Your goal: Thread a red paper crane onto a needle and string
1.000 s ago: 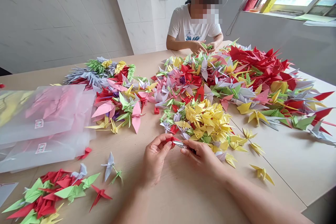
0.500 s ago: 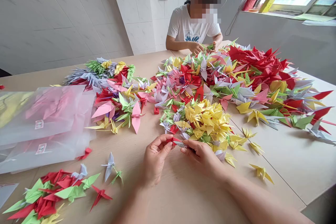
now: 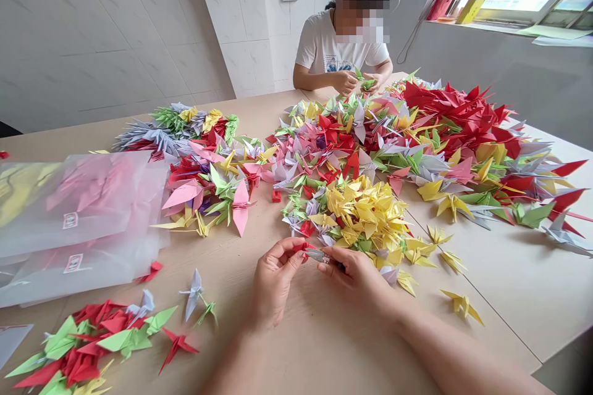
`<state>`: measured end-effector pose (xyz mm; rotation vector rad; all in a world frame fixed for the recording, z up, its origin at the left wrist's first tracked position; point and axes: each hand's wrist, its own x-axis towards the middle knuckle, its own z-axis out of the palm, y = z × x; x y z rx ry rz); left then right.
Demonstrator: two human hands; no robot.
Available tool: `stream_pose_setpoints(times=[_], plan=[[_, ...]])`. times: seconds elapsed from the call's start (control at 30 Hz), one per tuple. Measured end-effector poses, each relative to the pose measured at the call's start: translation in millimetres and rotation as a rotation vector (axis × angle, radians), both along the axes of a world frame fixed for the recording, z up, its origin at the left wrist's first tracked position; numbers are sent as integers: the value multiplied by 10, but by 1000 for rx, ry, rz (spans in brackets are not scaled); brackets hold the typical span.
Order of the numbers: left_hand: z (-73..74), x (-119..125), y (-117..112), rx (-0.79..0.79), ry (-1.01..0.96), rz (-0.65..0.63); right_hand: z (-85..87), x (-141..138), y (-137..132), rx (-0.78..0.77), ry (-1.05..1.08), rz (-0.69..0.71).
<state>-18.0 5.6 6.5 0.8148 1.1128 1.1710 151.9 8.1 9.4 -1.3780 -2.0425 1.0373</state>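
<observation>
Between the thumb and fingers of my left hand [image 3: 274, 278] is a small piece of folded red paper [image 3: 302, 247], mostly covered by the fingertips. My right hand [image 3: 354, 274] is closed round a small metal tool [image 3: 315, 255] with a narrow silvery tip; the grip hides its kind. That tip touches or overlaps the red paper's right side. Just beyond my hands lies a heap of yellow paper cranes [image 3: 368, 210]. A loose red crane [image 3: 177, 345] and a pale lilac crane [image 3: 194, 293] rest left of my left forearm.
A large mixed pile of paper cranes [image 3: 343, 142] spreads across the table [image 3: 532, 296]. Translucent plastic bags [image 3: 106, 265] holding coloured paper lie at left, with a smaller red and green crane pile [image 3: 92, 339] in front. Across the table a person [image 3: 319, 55] handles green paper.
The tool's tip has turned slightly at the red paper; both my hands stay in place. Across the table, the person's green paper has shifted, one piece now raised.
</observation>
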Motion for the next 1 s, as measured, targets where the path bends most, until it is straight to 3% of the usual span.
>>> stream_pose_setpoints(times=[1.0], plan=[[-2,8,4,-28,-49,-17,-44,5,14,-1,-8,24]])
